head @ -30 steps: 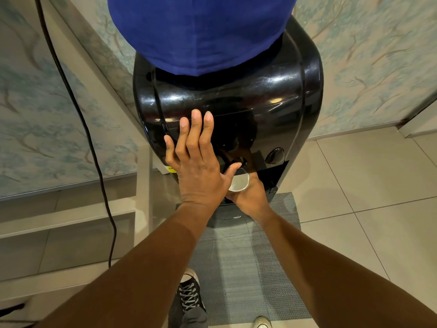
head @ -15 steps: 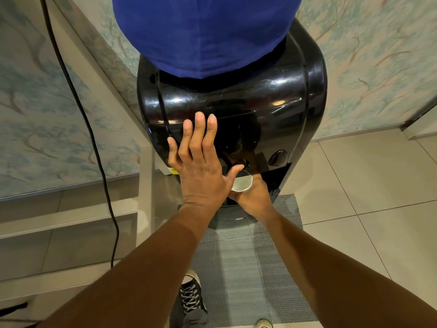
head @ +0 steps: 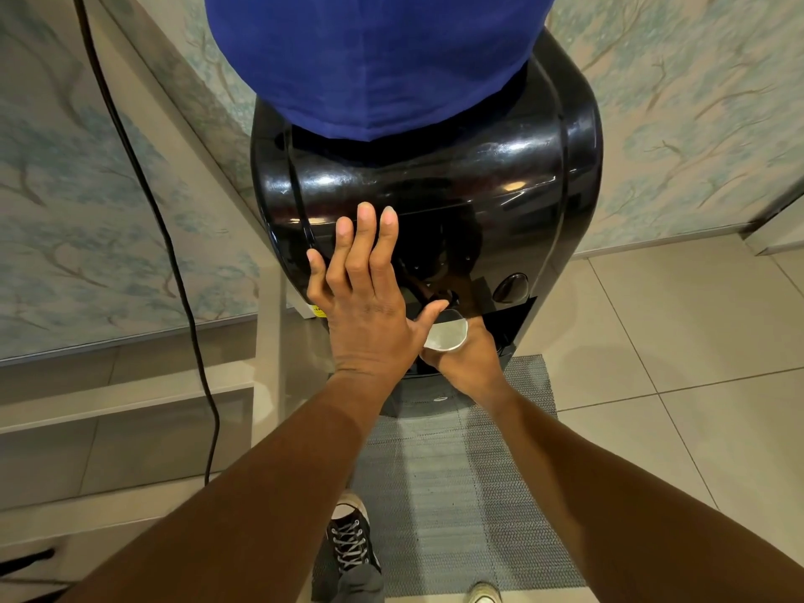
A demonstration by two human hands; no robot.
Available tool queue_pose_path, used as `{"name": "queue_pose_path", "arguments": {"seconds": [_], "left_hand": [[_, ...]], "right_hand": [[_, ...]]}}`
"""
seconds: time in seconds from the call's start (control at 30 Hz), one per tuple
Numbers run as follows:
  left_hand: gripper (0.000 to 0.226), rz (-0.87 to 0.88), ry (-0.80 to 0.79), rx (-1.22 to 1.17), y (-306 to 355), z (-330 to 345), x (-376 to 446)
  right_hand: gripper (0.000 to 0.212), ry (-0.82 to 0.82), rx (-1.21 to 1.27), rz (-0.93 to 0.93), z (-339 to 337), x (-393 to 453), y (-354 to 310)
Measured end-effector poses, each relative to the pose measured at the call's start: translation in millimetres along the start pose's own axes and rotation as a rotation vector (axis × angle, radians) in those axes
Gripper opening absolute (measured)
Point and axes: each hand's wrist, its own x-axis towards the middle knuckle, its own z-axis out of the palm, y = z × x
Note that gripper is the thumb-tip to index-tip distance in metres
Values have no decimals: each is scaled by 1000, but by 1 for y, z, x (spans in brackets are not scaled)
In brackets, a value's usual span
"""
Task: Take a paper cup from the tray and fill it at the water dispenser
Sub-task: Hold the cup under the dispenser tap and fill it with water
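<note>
At frame centre, the right hand (head: 472, 363) grips the paper cup (head: 447, 336) under the water dispenser (head: 435, 202) tap. The left hand (head: 363, 298) lies spread, its thumb at the lever. Filling appears underway; next, release the lever and withdraw the cup level.
</note>
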Motion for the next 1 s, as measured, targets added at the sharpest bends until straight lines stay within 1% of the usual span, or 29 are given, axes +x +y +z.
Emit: {"name": "queue_pose_path", "arguments": {"seconds": [0.17, 0.33, 0.57, 1.0], "left_hand": [[123, -2, 3, 3, 1, -1, 0], [124, -4, 7, 9, 2, -3, 0], [124, -3, 6, 10, 3, -4, 1], [123, -1, -7, -8, 1, -3, 1]], "right_hand": [[79, -9, -1, -1, -3, -1, 0], [74, -5, 3, -16, -4, -4, -3], [77, -2, 16, -28, -5, -5, -5], [64, -15, 13, -9, -5, -5, -7]]}}
